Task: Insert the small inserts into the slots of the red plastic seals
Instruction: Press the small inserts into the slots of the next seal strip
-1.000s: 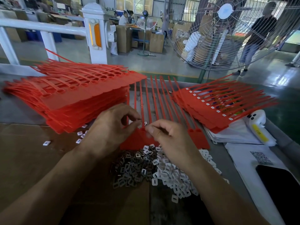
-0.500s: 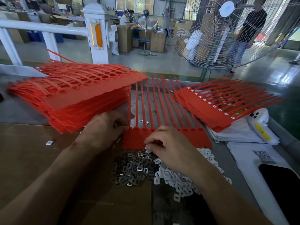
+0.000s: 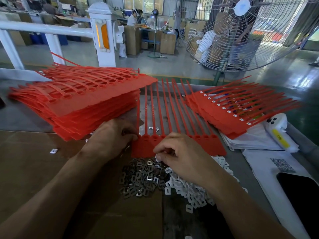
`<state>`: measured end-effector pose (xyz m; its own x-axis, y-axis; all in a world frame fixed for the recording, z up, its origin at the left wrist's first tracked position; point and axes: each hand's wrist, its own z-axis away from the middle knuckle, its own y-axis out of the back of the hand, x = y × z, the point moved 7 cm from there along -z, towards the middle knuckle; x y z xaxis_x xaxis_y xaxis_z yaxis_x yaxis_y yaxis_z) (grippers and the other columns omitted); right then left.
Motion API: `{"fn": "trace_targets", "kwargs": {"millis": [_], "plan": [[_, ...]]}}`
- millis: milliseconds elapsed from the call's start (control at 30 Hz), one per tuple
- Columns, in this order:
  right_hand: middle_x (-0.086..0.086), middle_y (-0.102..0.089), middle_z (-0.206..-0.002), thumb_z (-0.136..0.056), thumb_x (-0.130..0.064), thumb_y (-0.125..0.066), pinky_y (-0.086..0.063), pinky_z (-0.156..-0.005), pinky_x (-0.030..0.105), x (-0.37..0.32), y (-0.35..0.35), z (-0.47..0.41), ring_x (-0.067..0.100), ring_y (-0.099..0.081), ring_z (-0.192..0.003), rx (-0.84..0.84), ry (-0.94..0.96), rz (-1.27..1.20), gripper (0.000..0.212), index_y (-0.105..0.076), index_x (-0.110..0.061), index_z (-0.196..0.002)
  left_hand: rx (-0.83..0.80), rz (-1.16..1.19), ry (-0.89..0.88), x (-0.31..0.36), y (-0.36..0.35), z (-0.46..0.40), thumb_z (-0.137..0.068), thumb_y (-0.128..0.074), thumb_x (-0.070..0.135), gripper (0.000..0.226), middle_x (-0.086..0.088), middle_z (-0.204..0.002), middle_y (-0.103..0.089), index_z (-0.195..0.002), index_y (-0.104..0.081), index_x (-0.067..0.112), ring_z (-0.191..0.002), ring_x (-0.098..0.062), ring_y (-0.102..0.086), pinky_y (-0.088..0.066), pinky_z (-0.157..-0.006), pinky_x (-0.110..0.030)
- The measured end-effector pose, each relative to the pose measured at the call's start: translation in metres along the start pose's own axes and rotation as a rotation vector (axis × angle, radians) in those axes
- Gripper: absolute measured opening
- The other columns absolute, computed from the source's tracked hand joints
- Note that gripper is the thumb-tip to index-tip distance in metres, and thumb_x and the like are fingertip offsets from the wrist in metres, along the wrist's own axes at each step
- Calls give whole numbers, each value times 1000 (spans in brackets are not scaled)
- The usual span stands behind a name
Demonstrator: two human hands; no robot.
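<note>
Pinning the seal strip (image 3: 214, 147) flat on the table (image 3: 241, 163) with left hand (image 3: 112, 137) fingers curled at its corner, I pinch one white insert (image 3: 158, 156) with right hand (image 3: 183, 156), judging its slot next.

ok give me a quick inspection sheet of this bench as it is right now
surface: grey bench, brown cardboard sheet over its left part
job's things: one red seal strip flat in the middle, tails pointing away; tall stack of unfilled seals at left; filled stack with white inserts at right; metal inserts and white inserts heaped in front
clutter: stray insert on the cardboard, papers, white handheld device, dark phone
hands: left hand holds the strip's left end; right hand pinches a white insert at the strip's near edge
cables: nothing seen
surroundings: large floor fan, white railing, workers and cartons behind
</note>
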<state>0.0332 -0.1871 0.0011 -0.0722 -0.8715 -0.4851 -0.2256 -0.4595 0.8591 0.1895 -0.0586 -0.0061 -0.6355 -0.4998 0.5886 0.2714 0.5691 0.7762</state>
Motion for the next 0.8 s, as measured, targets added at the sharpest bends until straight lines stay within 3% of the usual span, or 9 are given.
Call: {"fn": "trace_targets", "kwargs": {"millis": [100,267,333,600,667,733,800], "plan": [[-22,-58,-111,-92,-43,-72,-42,-101,31,-7,-3,2,-1,-50,-112,-51,79,-23,20,-75,-37,-110,41,30,2,1,4,0,-89,-74,21,17,22,-91,-73,-88,-78,38,-89,0,-65,-51,-86,-28],[-26,-50,-115,-83,-57,-74,-30,-109,32,-14,-16,4,-3,-40,-115,-178,156,61,36,-70,-44,-116,105,68,2,-1,8,2,-91,-73,23,14,24,-83,-70,-90,-76,37,-81,14,-61,-40,-67,-7],[-27,-49,-112,-85,-54,-74,-26,-113,32,-16,-17,4,-6,-36,-112,-154,172,56,31,-72,-43,-114,127,87,3,-1,10,2,-91,-73,24,12,25,-77,-69,-91,-76,35,-77,13,-61,-43,-65,-11],[-21,-61,-97,-89,-36,-77,-43,-98,32,-19,-10,4,0,-54,-101,-54,160,-66,7,-77,-36,-96,135,115,-25,3,9,3,-92,-72,27,12,30,-73,-67,-88,-73,38,-64,6,-65,-51,-61,-21],[-19,-66,-95,-89,-32,-78,-47,-92,24,-17,-6,3,1,-60,-99,-12,123,-151,7,-79,-33,-96,143,146,-49,6,10,3,-92,-71,24,20,29,-72,-68,-86,-72,43,-61,6,-65,-52,-60,-20],[-18,-71,-94,-90,-27,-78,-49,-85,13,-12,2,3,-2,-65,-95,73,74,-275,8,-80,-29,-97,155,186,-82,12,12,4,-92,-71,21,32,31,-74,-68,-80,-69,51,-61,8,-65,-48,-58,-11],[-20,-75,-96,-91,-23,-77,-48,-84,7,-4,8,3,-5,-68,-95,159,-3,-415,11,-80,-29,-99,162,204,-113,19,12,6,-92,-71,22,30,32,-76,-68,-81,-69,50,-65,9,-65,-45,-61,-9]]}}
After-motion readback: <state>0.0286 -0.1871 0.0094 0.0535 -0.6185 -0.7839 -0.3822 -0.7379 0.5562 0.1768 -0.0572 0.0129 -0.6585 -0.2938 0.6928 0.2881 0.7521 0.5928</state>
